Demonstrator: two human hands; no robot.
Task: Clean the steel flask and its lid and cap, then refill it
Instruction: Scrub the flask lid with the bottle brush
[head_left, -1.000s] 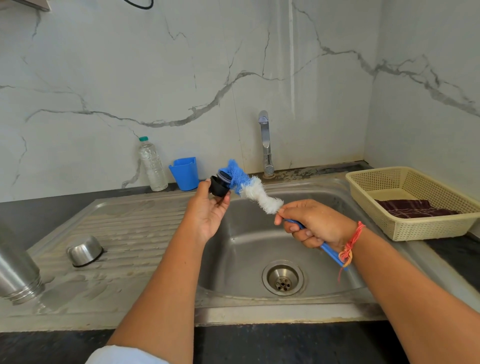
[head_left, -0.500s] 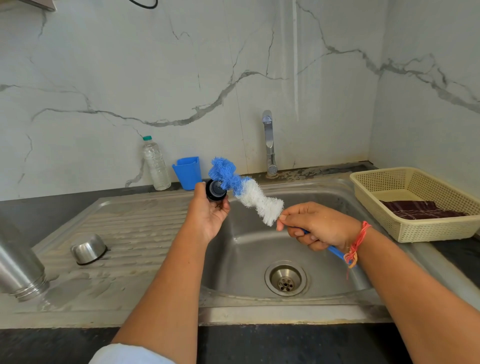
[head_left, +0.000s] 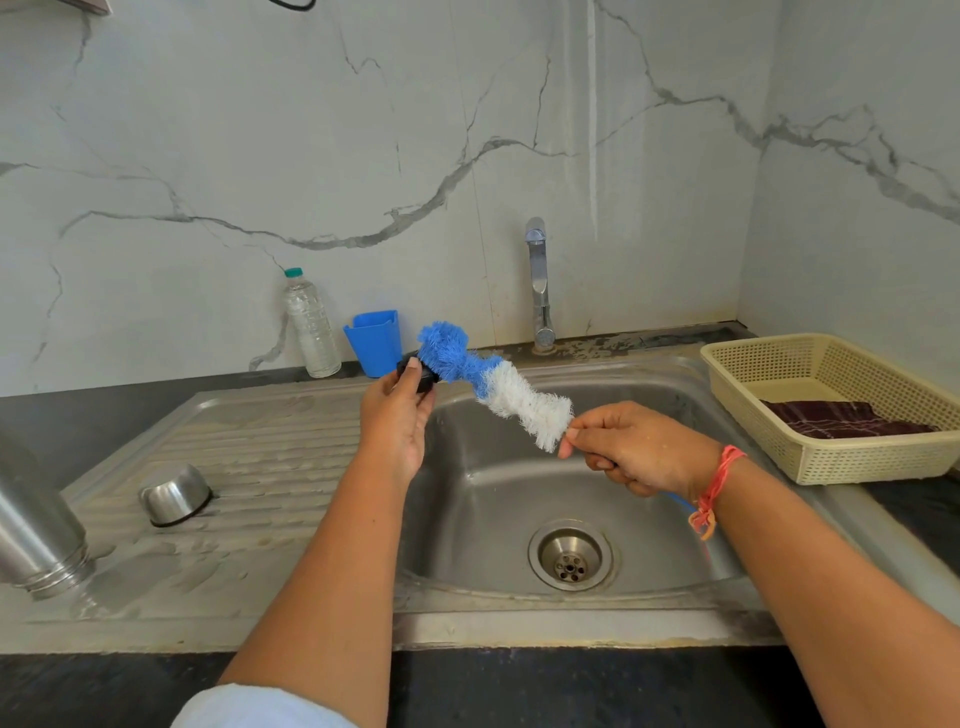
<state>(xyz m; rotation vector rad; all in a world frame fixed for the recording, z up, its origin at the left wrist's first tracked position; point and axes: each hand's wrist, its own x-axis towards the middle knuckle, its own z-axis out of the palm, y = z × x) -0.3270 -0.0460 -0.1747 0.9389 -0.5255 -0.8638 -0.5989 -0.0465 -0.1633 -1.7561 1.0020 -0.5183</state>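
Over the sink, the left hand pinched one black lid between thumb and fingers, the blue tip of one bottle brush pressed against it. The right hand was closed round the brush handle. One steel flask lay tilted on the drainboard beside one upturned steel cap. One basket sat on the tabletop at right.

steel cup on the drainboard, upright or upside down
Upside down: the steel cup rests rim-down on the drainboard, its rounded base facing up.
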